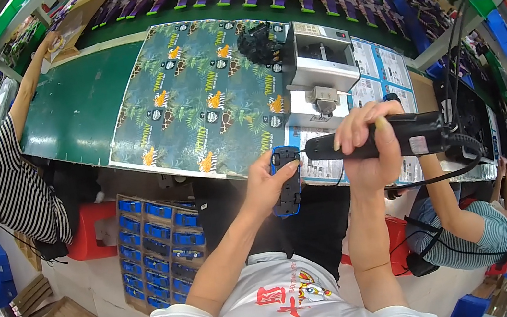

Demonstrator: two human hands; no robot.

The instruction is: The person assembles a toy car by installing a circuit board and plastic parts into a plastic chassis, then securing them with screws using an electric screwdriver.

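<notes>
My left hand [262, 186] grips a blue and black plastic part [286, 198], which looks like the underside of a toy car, in front of the table edge. Its thumb presses on the black face. Wrapped in my right hand [367, 151] is a black electric screwdriver [419, 128], lying sideways with its tip pointing left. That tip is at the upper right edge of the plastic part; whether it touches I cannot tell. Just beyond my hands stands a grey metal screw feeder [326, 72].
A pile of small black parts [259, 45] lies left of the feeder on a patterned sheet [192, 102]. Below left, a divided tray [137, 241] holds several blue parts. A cable [446, 177] hangs from the screwdriver. One person [13, 175] sits left, another [461, 232] right. A conveyor [172, 6] runs behind.
</notes>
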